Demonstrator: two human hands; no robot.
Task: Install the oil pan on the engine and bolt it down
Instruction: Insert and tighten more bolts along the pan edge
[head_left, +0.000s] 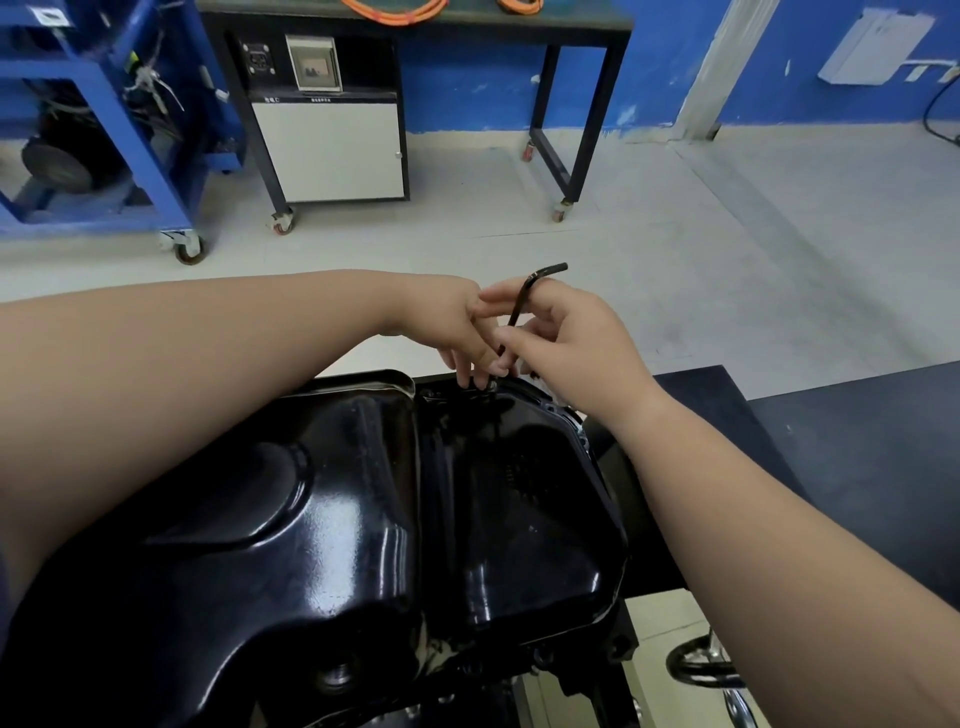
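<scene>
oil pan at 6 o'clock; right hand pinches hex key; left hand grip unclear; wheeled workbench, blue wall at 12 o'clock.

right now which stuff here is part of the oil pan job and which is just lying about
Job: oil pan, hex key, right hand gripping it, left hand at the pan's far rim.
Lying about: blue cart, wheeled bench, white cabinet, orange cables.

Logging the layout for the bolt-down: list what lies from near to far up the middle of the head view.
oil pan → hex key in the right hand at the pan's far rim → floor → white cabinet → blue wall
</scene>
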